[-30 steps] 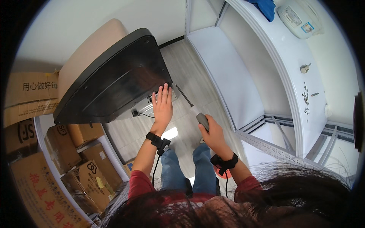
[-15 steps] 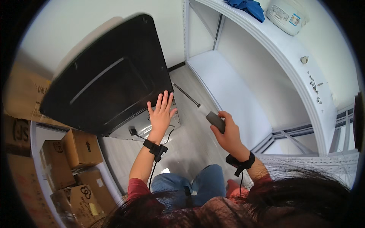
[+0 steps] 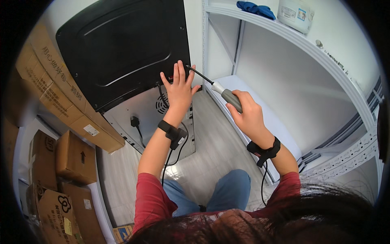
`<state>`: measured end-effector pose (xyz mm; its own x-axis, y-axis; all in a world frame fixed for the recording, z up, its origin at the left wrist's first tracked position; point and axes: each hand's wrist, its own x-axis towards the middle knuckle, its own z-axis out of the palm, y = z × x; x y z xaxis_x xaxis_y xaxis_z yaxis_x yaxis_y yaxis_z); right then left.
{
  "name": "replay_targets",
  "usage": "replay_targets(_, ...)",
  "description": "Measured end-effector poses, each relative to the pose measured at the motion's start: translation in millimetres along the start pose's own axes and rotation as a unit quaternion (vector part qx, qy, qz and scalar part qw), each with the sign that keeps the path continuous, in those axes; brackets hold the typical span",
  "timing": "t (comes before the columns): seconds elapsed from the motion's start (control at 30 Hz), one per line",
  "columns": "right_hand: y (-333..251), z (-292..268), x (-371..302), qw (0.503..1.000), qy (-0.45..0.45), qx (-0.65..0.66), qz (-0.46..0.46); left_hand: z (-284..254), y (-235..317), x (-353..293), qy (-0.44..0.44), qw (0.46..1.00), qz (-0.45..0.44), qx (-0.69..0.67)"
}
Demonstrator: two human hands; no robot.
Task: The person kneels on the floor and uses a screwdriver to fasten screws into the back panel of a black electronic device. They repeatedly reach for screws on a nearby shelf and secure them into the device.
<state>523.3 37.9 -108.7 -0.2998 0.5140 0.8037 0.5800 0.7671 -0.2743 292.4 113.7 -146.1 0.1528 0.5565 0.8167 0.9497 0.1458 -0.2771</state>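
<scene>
A large black back panel [image 3: 122,42] with rounded corners stands upright on a metal-backed appliance [image 3: 126,110]. Near the panel's lower right corner, my left hand [image 3: 179,91] lies flat with its fingers spread, holding nothing. My right hand [image 3: 248,113] is closed round the grey handle of a screwdriver [image 3: 230,99]. Its long dark shaft points up and left, and the tip meets the panel close to its right edge, beside my left fingertips. Whether the tip sits in a screw cannot be made out. A black plug [image 3: 135,121] with its cord is on the metal back.
White metal shelving [image 3: 280,110] stands on the right, with a blue cloth [image 3: 255,9] and a white appliance [image 3: 295,15] on top. Cardboard boxes [image 3: 76,156] fill a shelf on the left. A tall carton [image 3: 67,95] leans behind them. Black bands with cables circle both wrists.
My view has swung, showing more of the appliance's metal back. The screwdriver tip has come from the panel's edge onto its lower right corner, by my left fingers. My left hand stays on the panel.
</scene>
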Motion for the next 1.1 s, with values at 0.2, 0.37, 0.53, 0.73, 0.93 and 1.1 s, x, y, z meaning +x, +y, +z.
replay_targets(0.2, -1.4, 1.0, 4.6, 1.000, 0.000, -0.019, -0.005, 6.2, 0.4, 1.5, 0.019, 0.999, 0.000, 0.032)
replay_targets(0.37, -6.9, 6.5, 6.7, 1.000, 0.000, -0.030, -0.006, 11.4, 1.1, 0.9, 0.038, 0.998, -0.005, 0.042)
replay_targets(0.53, -11.5, 3.9, 13.7, 0.998, -0.015, -0.047, -0.030, 8.7, 2.0, 1.1, 0.013, 0.999, -0.002, 0.031)
replay_targets(0.73, -29.2, -3.3, 30.6, 0.993, -0.058, -0.092, -0.041, 10.6, -0.7, 0.4, 0.053, 0.998, 0.007, 0.013)
replay_targets(0.93, -35.5, -12.7, 38.8, 0.986, -0.057, -0.099, -0.118, 12.5, -0.1, 1.0, 0.071, 0.997, 0.014, 0.015)
replay_targets(1.1, -38.7, -18.0, 60.5, 0.948, 0.007, -0.189, -0.257, 12.6, 0.5, 1.1, 0.074, 0.997, 0.011, 0.006)
